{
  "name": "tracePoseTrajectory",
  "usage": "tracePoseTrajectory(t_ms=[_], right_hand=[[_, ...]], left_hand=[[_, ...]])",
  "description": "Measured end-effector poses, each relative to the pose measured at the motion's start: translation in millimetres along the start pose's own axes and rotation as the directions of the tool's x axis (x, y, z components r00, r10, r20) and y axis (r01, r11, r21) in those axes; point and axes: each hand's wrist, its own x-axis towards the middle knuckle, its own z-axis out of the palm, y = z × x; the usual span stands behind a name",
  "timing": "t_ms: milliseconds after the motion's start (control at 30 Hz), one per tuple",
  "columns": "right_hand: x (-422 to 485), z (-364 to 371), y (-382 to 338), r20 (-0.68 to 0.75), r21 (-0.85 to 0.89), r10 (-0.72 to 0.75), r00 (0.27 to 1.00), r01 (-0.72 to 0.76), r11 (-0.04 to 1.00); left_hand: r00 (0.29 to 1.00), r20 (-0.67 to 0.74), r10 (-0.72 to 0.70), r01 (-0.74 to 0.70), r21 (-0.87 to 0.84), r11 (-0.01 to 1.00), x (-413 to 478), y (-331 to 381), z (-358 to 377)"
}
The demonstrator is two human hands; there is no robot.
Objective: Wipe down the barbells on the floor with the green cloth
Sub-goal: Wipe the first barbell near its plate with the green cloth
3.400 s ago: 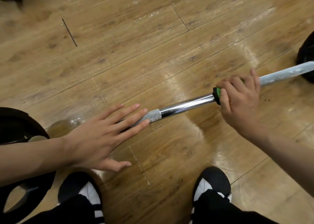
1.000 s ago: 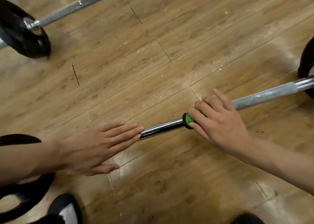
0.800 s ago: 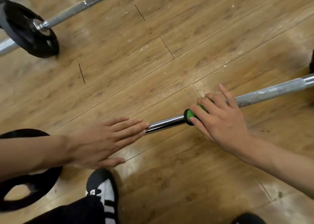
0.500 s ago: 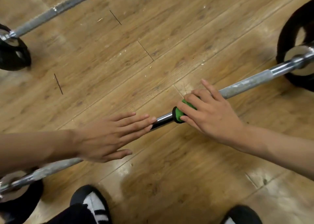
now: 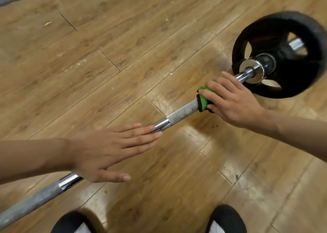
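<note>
Covering the whole view, a wooden plank floor (image 5: 123, 38) is seen, and across it a barbell (image 5: 182, 113) is laid slantwise from lower left to upper right. A black weight plate (image 5: 283, 29) is carried on its right end. The left hand (image 5: 106, 149) is laid flat on the smooth middle of the bar, its fingers (image 5: 139, 135) straight and pressed together, the thumb held apart. The right hand (image 5: 233, 100) is curled over the bar near the plate, and a green cloth (image 5: 203, 100) is gripped round the bar beneath it. Two black shoes (image 5: 228, 216) are cut off by the bottom edge
</note>
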Motion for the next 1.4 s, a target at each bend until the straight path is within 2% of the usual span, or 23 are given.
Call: tracePoseTrajectory(t_ms=[33,133,233,300,400,533,600,700,800,900,933,1100,1167,1200,1300,1400], right_hand=[[-3.8,1.0,7.8,0.019,0.009,0.039,0.999,-0.039,0.999],[-8.7,-0.6,5.4,0.060,0.100,0.210,0.976,-0.215,0.971],[6.5,-7.8,-42.0,0.024,0.283,0.507,0.861,-0.493,0.823],[22.2,-13.6,-85.6,0.018,0.332,0.610,0.792,-0.580,0.744],[32.6,-17.8,-114.4,0.008,0.364,0.600,0.800,-0.561,0.743],[9.2,-20.4,-79.2,-0.002,0.324,0.358,0.934,-0.338,0.884],[0.0,-23.2,-57.3,-0.013,0.268,0.304,0.953,-0.289,0.919],[0.9,-20.5,-34.8,-0.016,0.190,0.330,0.944,-0.321,0.928],[6.9,-10.6,-40.3,-0.035,0.354,0.386,0.922,-0.350,0.868],[8.4,-14.0,-64.6,-0.103,0.377,0.543,0.833,-0.473,0.796],[10.9,-17.4,-76.1,-0.117,0.380,0.545,0.830,-0.470,0.797],[18.3,-24.6,-132.1,-0.152,0.432,0.294,0.944,-0.204,0.879],[7.5,-20.0,-109.0,-0.198,0.404,0.175,0.964,-0.082,0.911],[-0.3,-16.4,-89.1,-0.197,0.381,0.162,0.967,-0.077,0.922],[-21.8,-9.7,-40.8,-0.119,0.274,0.293,0.949,-0.252,0.928],[-17.4,-14.7,-63.0,-0.078,0.348,0.510,0.857,-0.456,0.819]], left_hand=[[1.000,0.003,0.017,-0.017,-0.060,0.998,3.6,0.6,-2.7],[0.994,-0.088,0.070,-0.078,-0.094,0.992,14.8,2.1,-7.0],[0.991,-0.126,0.044,-0.053,-0.072,0.996,14.5,7.3,-6.2],[0.991,-0.129,0.027,-0.035,-0.060,0.998,15.8,11.7,-3.6],[0.991,-0.128,0.048,-0.056,-0.059,0.997,17.9,17.3,-2.8],[0.984,-0.169,0.056,-0.062,-0.031,0.998,19.5,24.1,3.3],[0.983,-0.175,0.054,-0.062,-0.039,0.997,20.1,27.1,6.2],[0.984,-0.168,0.057,-0.069,-0.065,0.995,21.4,32.0,6.9],[0.984,-0.172,0.054,-0.070,-0.085,0.994,22.1,36.3,8.6],[0.986,-0.157,0.063,-0.078,-0.092,0.993,22.1,39.5,9.7],[0.986,-0.154,0.065,-0.079,-0.087,0.993,22.3,40.6,9.1],[0.990,-0.120,0.076,-0.077,-0.008,0.997,24.3,49.0,10.1],[0.990,-0.121,0.078,-0.080,-0.005,0.997,25.7,51.8,9.3],[0.989,-0.126,0.081,-0.083,-0.012,0.996,25.9,53.3,9.4],[0.987,-0.144,0.069,-0.074,-0.032,0.997,25.7,55.7,11.0],[0.987,-0.149,0.064,-0.069,-0.032,0.997,26.5,58.0,12.0]])
